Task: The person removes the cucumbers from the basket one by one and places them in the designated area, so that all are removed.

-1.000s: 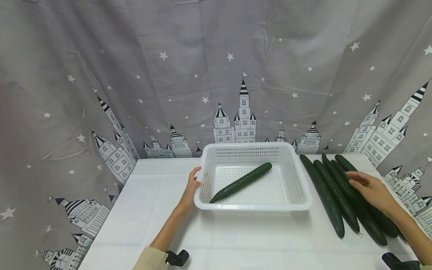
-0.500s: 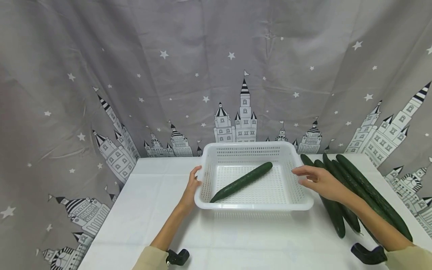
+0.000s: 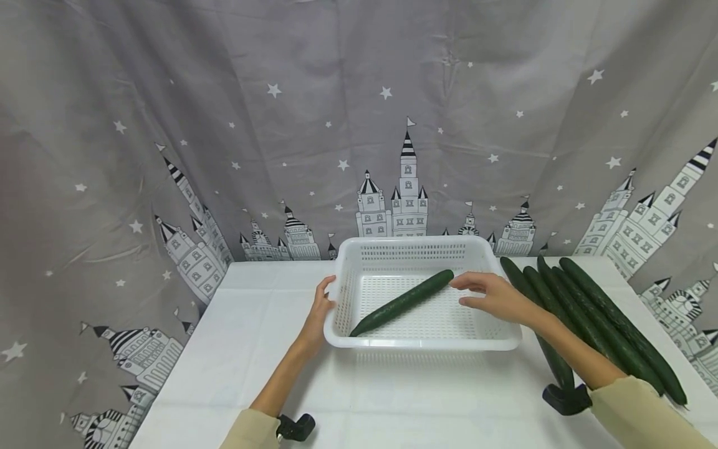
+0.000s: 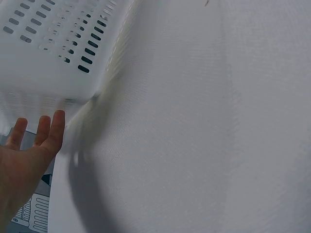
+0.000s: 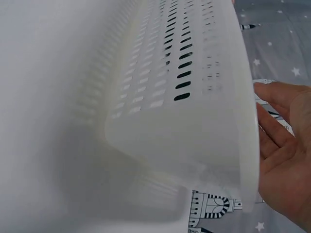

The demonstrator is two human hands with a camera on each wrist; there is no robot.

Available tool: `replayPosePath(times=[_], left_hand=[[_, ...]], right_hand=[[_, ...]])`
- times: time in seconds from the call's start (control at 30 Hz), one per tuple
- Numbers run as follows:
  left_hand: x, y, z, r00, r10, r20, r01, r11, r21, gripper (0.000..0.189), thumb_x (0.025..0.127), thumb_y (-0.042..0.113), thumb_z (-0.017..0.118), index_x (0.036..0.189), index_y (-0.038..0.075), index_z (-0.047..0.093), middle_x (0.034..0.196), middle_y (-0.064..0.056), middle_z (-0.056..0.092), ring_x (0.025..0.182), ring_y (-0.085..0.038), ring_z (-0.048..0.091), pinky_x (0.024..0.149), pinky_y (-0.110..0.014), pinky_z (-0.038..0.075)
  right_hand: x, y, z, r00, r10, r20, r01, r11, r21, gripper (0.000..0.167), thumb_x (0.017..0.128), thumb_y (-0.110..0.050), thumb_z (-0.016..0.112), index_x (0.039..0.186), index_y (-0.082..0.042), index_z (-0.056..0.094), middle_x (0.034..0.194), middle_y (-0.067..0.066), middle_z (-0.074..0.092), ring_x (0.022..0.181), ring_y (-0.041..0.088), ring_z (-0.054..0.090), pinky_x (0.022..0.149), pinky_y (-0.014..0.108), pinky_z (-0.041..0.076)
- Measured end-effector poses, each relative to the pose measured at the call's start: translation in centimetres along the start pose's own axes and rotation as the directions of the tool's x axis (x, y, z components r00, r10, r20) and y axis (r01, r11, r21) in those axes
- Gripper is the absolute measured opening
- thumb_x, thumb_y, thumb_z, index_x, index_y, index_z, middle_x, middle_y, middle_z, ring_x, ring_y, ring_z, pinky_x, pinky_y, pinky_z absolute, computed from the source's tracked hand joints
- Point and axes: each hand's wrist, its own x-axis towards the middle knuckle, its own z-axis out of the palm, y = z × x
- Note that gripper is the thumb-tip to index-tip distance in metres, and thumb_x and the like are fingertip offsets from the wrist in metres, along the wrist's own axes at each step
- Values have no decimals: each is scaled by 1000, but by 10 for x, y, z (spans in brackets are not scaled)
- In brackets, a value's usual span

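Note:
A white perforated plastic basket (image 3: 415, 344) stands on the white table. One long dark green cucumber (image 3: 404, 303) lies slantwise on its floor. My left hand (image 3: 316, 315) touches the basket's left side with fairly straight fingers; the left wrist view shows several of these fingers (image 4: 57, 131) against the outer wall. Over the right part of the basket hovers my right hand (image 3: 496, 298), empty, fingers relaxed, thumb apart. Its fingertips are near the cucumber's upper end; whether they touch it I cannot tell. Several more cucumbers (image 3: 617, 324) lie side by side to the basket's right.
A grey curtain (image 3: 314, 125) printed with stars and castles hangs behind the table (image 3: 269, 312). The basket's raised right rim lies under my right hand. My right forearm crosses above the loose cucumbers.
My right hand has moved left from over the loose cucumbers, across the basket's right rim, to above its inside, carrying nothing. The left hand and the basket have stayed put.

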Motion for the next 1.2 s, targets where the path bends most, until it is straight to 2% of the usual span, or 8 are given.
replayPosePath(times=[0.13, 0.4, 0.73, 0.9, 1.0, 1.2], left_hand=[[-1, 0, 0, 1000, 8, 5, -8, 1000, -7, 64, 93, 19, 33, 155, 19, 16, 148, -22, 32, 127, -36, 38, 101, -47, 33], [0, 0, 0, 1000, 5, 3, -5, 1000, -22, 62, 94, 17, 33, 155, 19, 17, 146, -22, 34, 125, -35, 39, 99, -43, 35], [-1, 1, -1, 1000, -10, -9, 10, 1000, 18, 64, 93, 21, 32, 155, 21, 17, 150, -21, 30, 131, -38, 36, 103, -54, 30], [-1, 1, -1, 1000, -5, -12, 6, 1000, 22, 63, 94, 20, 33, 155, 21, 18, 151, -20, 29, 132, -38, 35, 104, -54, 28], [-2, 1, -1, 1000, 0, -13, 0, 1000, 23, 63, 94, 20, 33, 155, 20, 18, 151, -20, 29, 132, -38, 35, 104, -55, 28], [-1, -1, -1, 1000, 1, -11, -1, 1000, 30, 62, 94, 20, 33, 155, 21, 17, 152, -19, 28, 134, -39, 34, 105, -57, 28]], right_hand=[[17, 2, 8, 998, -14, 59, 13, 1000, 23, 35, 91, -4, 69, 124, 5, 63, 124, 21, 63, 116, 39, 59, 100, 51, 42], [44, 12, 23, 996, -11, 92, 10, 1000, 12, 35, 88, -1, 71, 121, 10, 63, 120, 25, 64, 113, 44, 58, 99, 54, 42], [61, 22, 45, 994, -15, 106, 21, 998, -59, 32, 85, 5, 70, 117, 6, 67, 117, 17, 68, 114, 39, 58, 97, 54, 43], [67, 24, 54, 994, -7, 108, 20, 992, -123, 31, 85, 3, 70, 116, 2, 68, 118, 15, 68, 116, 38, 58, 97, 52, 44], [72, 25, 59, 995, -35, 98, 52, 983, -175, 32, 84, 2, 71, 116, 2, 69, 117, 14, 68, 114, 36, 59, 96, 49, 45], [79, 26, 65, 993, -52, 105, 84, 944, -319, 38, 83, -2, 73, 121, 0, 69, 116, 14, 66, 112, 37, 57, 96, 52, 43]])
